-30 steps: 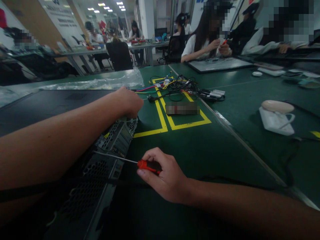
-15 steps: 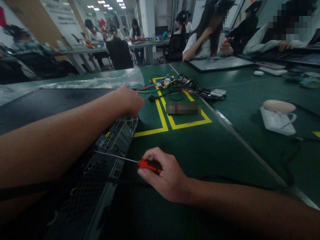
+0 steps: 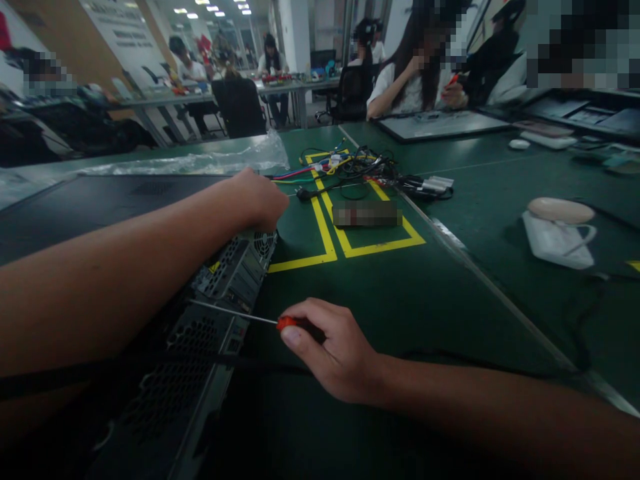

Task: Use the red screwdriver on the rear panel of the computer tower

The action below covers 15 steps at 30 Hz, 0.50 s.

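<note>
A dark desktop computer case lies on the left, its perforated metal rear panel turned toward me. Over its top reaches my left arm, and my left hand is bent down, closed on the far rear corner; its fingertips are hidden. My right hand is wrapped round the red and black handle of a screwdriver. The screwdriver's long thin shaft points left to the rear panel, and its tip meets the panel near a dark recess below my left forearm, where exact contact is hard to see.
Beyond the case lie clear plastic wrap and a tangle of cables. A blurred-out dark block sits inside yellow tape. On the right stands a white holder with a beige oval top. Other people sit at the tables behind.
The fingers of my right hand have shifted round the screwdriver handle, now covering more of it. The screwdriver tip stays at the same spot, and my left hand has not moved.
</note>
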Tool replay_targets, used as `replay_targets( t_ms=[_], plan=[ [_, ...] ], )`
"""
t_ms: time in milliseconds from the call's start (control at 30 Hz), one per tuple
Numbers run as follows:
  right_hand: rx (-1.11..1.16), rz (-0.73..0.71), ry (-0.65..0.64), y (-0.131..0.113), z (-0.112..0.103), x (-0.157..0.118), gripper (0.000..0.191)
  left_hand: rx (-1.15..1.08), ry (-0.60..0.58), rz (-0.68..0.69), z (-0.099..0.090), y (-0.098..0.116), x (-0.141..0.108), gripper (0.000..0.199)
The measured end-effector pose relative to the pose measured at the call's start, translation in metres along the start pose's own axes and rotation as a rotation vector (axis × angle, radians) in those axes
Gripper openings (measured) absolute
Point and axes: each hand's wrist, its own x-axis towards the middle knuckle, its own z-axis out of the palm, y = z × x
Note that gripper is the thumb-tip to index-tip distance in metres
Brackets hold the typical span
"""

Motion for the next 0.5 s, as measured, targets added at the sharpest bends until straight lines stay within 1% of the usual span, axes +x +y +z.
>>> replay_targets(
  t_ms=[133, 233, 267, 400, 500],
  plan=[
    [0.044, 0.03, 0.007, 0.0017, 0.0018, -0.0015, 0.016, 0.031, -0.003, 0.012, -0.0005, 0.0009, -0.0012, 0.041],
    [0.074, 0.059, 0.018, 0.0035, 0.0033, -0.0029, 0.029, 0.028, -0.002, 0.011, -0.0012, 0.0014, -0.0025, 0.041],
    [0.076, 0.062, 0.017, 0.0039, 0.0037, -0.0032, 0.03, 0.016, -0.004, 0.005, -0.0013, 0.0013, -0.0025, 0.04],
    [0.059, 0.071, 0.014, 0.0033, 0.004, -0.0031, 0.019, -0.053, 0.004, -0.015, -0.0001, 0.0, -0.0002, 0.039],
    [0.057, 0.084, 0.018, 0.0017, 0.0036, -0.0024, 0.015, -0.053, 0.011, -0.004, 0.0011, -0.0006, 0.0011, 0.039]
  ],
)
